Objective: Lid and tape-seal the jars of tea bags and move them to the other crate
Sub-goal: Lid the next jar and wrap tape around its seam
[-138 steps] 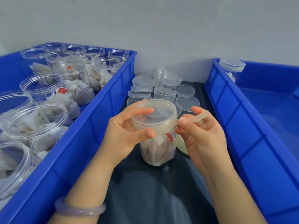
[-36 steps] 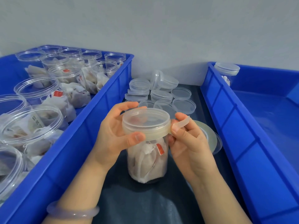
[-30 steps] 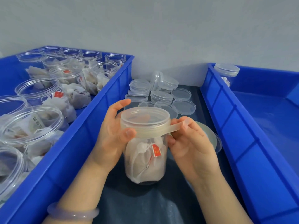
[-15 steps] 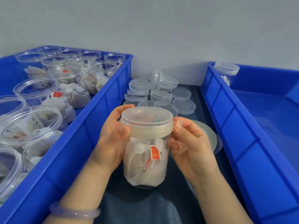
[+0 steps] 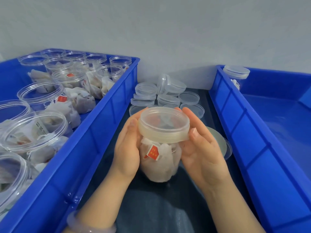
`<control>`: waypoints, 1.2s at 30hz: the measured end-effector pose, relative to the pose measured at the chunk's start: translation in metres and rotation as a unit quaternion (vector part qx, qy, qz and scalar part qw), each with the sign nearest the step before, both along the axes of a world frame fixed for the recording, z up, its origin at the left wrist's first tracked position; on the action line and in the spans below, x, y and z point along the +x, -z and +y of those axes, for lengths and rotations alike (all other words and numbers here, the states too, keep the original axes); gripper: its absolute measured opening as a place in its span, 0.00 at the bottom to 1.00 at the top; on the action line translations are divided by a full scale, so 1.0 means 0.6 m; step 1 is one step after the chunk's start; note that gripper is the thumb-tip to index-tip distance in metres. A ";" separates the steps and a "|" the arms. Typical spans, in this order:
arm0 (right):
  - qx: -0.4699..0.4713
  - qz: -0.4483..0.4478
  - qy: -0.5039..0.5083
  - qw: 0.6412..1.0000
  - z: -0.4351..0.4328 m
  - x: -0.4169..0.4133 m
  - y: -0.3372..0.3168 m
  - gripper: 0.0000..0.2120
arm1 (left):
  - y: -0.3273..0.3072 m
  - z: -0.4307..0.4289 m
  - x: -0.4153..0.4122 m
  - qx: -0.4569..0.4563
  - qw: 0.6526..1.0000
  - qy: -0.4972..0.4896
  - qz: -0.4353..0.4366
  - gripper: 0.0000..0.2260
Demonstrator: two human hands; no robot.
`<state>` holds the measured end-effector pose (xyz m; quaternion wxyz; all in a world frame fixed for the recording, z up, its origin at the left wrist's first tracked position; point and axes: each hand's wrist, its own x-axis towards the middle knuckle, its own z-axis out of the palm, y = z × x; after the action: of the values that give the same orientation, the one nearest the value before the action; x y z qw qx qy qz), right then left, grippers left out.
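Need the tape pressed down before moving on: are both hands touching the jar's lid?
Touching. The head view shows the left hand and right hand cupping the lid from either side, each thumb pressed against its taped rim.

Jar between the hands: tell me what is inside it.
White tea bags fill the jar, one red tag showing against its wall. The lid and the left hand and right hand gripping it hide parts, so their number cannot be told.

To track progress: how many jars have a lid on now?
2: the taped jar between the left hand and right hand, and a second jar in the right crate's far corner. Others may be out of view.
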<state>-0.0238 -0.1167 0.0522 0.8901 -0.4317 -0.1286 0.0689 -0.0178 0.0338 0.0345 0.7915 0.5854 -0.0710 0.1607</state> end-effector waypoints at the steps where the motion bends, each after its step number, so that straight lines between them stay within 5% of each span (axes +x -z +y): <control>1: 0.010 -0.008 0.002 1.000 0.001 0.000 0.002 0.31 | 0.000 -0.002 -0.001 0.003 1.000 -0.008 0.005 0.24; 6: -0.014 0.039 0.132 0.990 0.007 0.011 0.012 0.13 | 0.001 -0.010 -0.006 0.040 0.999 -0.029 0.009 0.22; 11: -0.055 0.026 0.189 0.980 0.017 0.008 0.021 0.15 | 0.003 -0.017 -0.012 0.102 0.987 -0.116 -0.045 0.11; 14: -0.106 0.022 0.221 0.969 0.026 0.006 0.018 0.08 | -0.002 -0.013 -0.010 0.105 0.984 -0.143 -0.007 0.10; 17: -0.111 0.032 0.172 0.978 0.022 -0.002 0.003 0.27 | -0.010 -0.013 -0.015 0.051 0.997 -0.061 0.024 0.22; 22: -0.237 -0.103 0.202 0.945 0.046 -0.026 -0.015 0.48 | -0.016 -0.027 -0.031 0.017 1.000 0.000 0.022 0.47; 30: -0.278 -0.168 0.375 0.868 0.085 -0.013 0.006 0.26 | -0.016 -0.052 -0.024 0.007 0.982 -0.190 -0.004 0.22; 36: -0.274 -0.159 0.310 0.897 0.073 -0.021 0.008 0.29 | -0.016 -0.044 -0.030 0.062 0.985 -0.162 0.010 0.24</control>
<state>-0.0362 -0.0729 0.0475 0.6810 -0.6813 -0.1040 -0.2475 -0.0359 0.0075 0.0441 0.7176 0.6387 0.0227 0.2768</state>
